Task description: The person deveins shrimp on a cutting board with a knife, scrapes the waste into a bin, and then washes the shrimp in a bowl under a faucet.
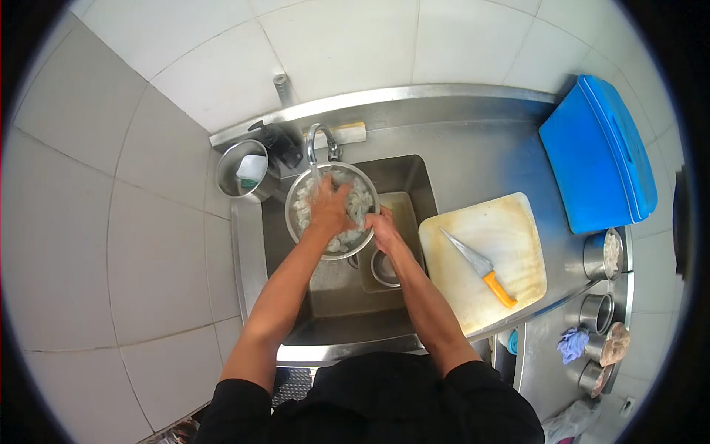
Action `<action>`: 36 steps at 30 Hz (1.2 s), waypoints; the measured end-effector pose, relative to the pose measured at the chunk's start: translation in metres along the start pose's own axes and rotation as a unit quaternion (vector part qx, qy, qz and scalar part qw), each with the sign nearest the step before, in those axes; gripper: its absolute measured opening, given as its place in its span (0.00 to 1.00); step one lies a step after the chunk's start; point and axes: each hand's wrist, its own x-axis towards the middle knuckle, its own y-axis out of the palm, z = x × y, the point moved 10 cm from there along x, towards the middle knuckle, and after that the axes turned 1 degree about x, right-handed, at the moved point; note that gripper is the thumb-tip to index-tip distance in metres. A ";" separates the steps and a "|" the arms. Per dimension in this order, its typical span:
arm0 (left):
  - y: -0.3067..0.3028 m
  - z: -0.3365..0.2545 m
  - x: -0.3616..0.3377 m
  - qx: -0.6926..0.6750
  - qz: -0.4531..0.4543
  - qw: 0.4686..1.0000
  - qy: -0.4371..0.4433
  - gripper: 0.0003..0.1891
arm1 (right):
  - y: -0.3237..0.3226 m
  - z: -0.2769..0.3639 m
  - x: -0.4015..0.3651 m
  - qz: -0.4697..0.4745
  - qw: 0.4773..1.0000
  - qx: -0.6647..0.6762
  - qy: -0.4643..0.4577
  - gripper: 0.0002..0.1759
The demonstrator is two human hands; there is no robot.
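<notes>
A round metal bowl (292, 226) is held over the sink under the tap (313, 137), and water runs down into it. Pale, greyish-white pieces that look like peeled shrimp (360, 200) fill the bowl. My left hand (330, 207) reaches into the bowl, its fingers apart among the pieces, beneath the stream. Some fingertips are sunk out of sight. At the bowl's right side, my right hand (382, 228) grips the rim.
The steel sink (347, 303) contains a tray and a small round pot (384, 269). To the right, a yellow-handled knife (481, 266) lies on a white cutting board (444, 237). Beyond stand a blue cooler box (592, 155) and several metal pots. A metal container (235, 166) stands left.
</notes>
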 end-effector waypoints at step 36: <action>0.085 0.045 0.008 -0.176 0.044 0.979 -0.096 0.41 | -0.014 -0.008 0.006 -0.033 0.999 0.022 0.007 0.25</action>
